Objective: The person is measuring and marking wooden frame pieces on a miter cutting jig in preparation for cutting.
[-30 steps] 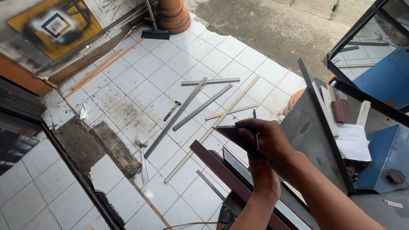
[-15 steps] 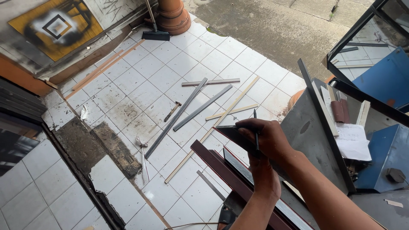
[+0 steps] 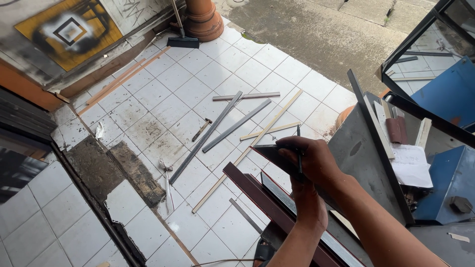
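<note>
We've got our right hand with fingers curled, pinching a dark pen against a dark flat plate held over the white tiled floor. Our left hand sits underneath; can't tell its fingers. Maroon bar just below.

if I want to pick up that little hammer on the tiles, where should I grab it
Probably the wooden handle of the hammer, from above, fingers across it. It lies flat on the tiled floor, handle free toward the near-left, head close beside the long grey bar.
</note>
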